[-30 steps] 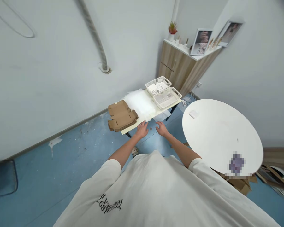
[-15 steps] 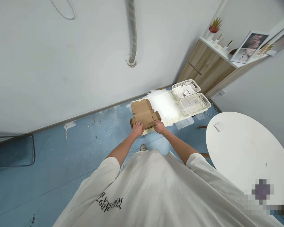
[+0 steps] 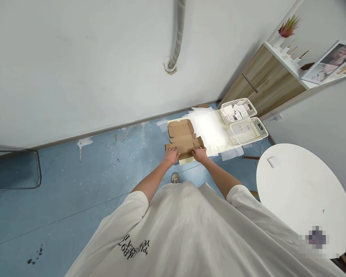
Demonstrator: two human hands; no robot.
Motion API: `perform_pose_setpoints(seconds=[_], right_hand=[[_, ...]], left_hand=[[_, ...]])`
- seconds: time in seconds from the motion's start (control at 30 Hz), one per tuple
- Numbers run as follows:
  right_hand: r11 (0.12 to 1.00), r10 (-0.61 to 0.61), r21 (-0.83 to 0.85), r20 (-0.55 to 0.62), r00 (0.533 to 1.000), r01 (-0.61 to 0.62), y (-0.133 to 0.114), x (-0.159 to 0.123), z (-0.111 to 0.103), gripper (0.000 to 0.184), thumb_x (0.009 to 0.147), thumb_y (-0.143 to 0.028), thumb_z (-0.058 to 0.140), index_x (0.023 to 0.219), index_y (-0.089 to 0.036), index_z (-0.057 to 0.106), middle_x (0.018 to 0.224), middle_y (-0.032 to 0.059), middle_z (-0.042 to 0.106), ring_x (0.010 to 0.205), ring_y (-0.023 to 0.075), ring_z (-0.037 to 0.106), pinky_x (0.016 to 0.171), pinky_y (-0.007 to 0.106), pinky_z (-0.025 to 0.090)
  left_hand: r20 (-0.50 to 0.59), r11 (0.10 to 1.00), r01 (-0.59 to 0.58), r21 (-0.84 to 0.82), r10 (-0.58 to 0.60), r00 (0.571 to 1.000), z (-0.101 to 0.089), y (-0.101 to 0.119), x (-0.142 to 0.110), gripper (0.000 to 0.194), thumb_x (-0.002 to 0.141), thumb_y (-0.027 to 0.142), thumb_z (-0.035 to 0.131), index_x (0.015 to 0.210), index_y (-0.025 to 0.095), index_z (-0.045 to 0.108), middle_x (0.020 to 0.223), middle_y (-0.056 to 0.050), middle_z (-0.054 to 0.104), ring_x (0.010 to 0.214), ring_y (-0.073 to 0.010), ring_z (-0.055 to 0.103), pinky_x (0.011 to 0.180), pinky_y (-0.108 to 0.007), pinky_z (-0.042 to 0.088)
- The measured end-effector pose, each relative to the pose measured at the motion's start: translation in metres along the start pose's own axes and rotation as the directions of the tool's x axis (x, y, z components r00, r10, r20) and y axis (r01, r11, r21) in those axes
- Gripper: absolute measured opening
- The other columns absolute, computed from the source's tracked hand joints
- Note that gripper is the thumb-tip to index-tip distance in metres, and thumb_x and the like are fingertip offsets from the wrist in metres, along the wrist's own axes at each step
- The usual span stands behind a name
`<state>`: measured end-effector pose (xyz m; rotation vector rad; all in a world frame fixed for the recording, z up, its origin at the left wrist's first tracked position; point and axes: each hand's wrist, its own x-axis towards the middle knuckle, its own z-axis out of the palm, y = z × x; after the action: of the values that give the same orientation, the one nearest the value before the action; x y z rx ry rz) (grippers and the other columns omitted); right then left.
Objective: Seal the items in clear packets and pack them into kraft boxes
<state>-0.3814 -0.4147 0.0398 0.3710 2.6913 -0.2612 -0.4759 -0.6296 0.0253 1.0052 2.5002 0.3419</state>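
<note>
A brown cardboard box [image 3: 182,143], partly folded, lies over the left end of a low pale surface [image 3: 186,161]. Its lid part lies open, away from me. On the box's near left corner, my left hand [image 3: 172,155] has its fingers closed round the edge. My right hand [image 3: 200,154] grips the near right corner by the upright side flap. The undersides of both hands' grips are hidden.
Right of the box a bright white sheet [image 3: 209,127] covers the surface. Beyond it stand a basket [image 3: 227,120] of small white boxes and a second white basket [image 3: 248,139]. A round white table [image 3: 300,192] is at right, a wooden cabinet [image 3: 256,80] behind.
The view has shifted, so the box and baskets sit further right. The near side and flaps of the box stand more squarely folded, and my left hand has moved along its near left edge.
</note>
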Motion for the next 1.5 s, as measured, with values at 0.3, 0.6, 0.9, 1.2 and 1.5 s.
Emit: perform_pose_setpoints(seconds=[0.3,0.6,0.9,1.2,1.5], right_hand=[[0.995,-0.019,-0.098,-0.011,1.000,0.018,-0.011,0.005,-0.003,0.038,0.098,-0.019,0.036,0.114,-0.017,0.070,0.113,0.0160,0.072,0.118,0.0307,0.053,0.109,0.050,0.016],[0.993,-0.014,-0.117,-0.069,0.997,0.006,-0.009,-0.005,-0.009,0.047,0.097,-0.023,0.041,0.142,-0.019,0.053,0.137,0.0170,0.060,0.123,0.0306,0.051,0.109,0.046,0.020],[0.993,-0.099,-0.084,-0.152,0.983,0.087,-0.005,-0.019,-0.027,0.047,0.104,-0.030,0.028,0.141,-0.024,0.057,0.127,0.0115,0.069,0.116,0.0294,0.058,0.100,0.042,0.034],[0.996,-0.094,-0.026,-0.334,0.938,0.090,0.006,-0.031,-0.054,0.048,0.104,-0.025,0.029,0.145,-0.021,0.054,0.136,0.0100,0.065,0.115,0.0263,0.058,0.096,0.034,0.042],[1.000,-0.006,-0.022,-0.512,0.859,-0.007,0.053,-0.069,-0.106,0.053,0.101,-0.020,0.031,0.152,-0.016,0.046,0.147,0.0122,0.056,0.126,0.0300,0.047,0.102,0.038,0.037]], left_hand=[[0.008,0.990,-0.090,0.106,0.089,0.996,0.000,0.008,-0.008,0.027,0.089,0.010,0.056,0.113,0.010,0.068,0.119,-0.020,0.066,0.120,-0.0304,0.057,0.108,-0.043,0.036],[-0.165,0.965,-0.167,0.202,0.202,0.965,-0.012,0.011,-0.014,0.026,0.093,0.008,0.048,0.114,0.014,0.063,0.110,-0.015,0.069,0.111,-0.0278,0.062,0.107,-0.045,0.037],[-0.317,0.890,-0.306,0.339,0.414,0.853,-0.057,0.030,-0.022,0.038,0.086,0.001,0.049,0.117,0.017,0.063,0.119,-0.014,0.071,0.119,-0.0255,0.063,0.118,-0.048,0.030],[-0.376,0.882,-0.366,0.298,0.461,0.804,-0.095,0.056,-0.035,0.048,0.091,0.006,0.045,0.134,0.021,0.059,0.138,-0.013,0.064,0.134,-0.0247,0.055,0.124,-0.052,0.024],[-0.395,0.865,-0.434,0.251,0.501,0.770,-0.114,0.126,-0.034,0.060,0.094,0.012,0.040,0.153,0.019,0.043,0.153,-0.013,0.050,0.144,-0.0272,0.043,0.126,-0.056,0.019]])
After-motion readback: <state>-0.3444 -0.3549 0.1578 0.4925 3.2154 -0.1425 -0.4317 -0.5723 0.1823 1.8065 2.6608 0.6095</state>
